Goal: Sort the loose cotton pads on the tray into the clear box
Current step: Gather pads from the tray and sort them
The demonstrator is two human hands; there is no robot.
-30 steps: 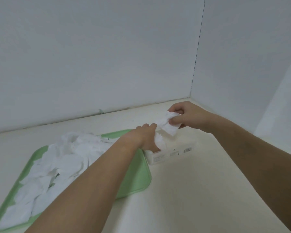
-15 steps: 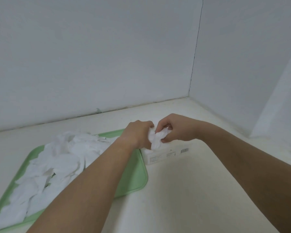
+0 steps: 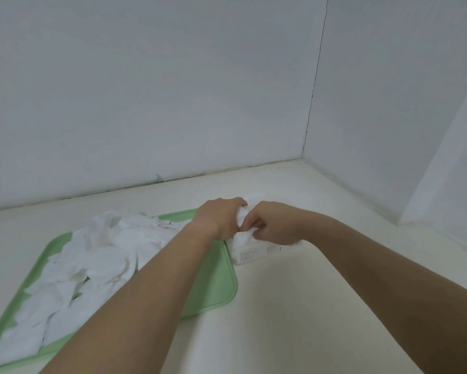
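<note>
The tray was pale mint green, unpatterned. The cotton pads were plain white throughout. The clear box showed white through its wall, with small grey print on the side. The counter was uniform cream. The walls were flat greyish white, marked by one thin dark seam.

The head camera looks forward and down (closely) onto the tray and wall corner.
</note>
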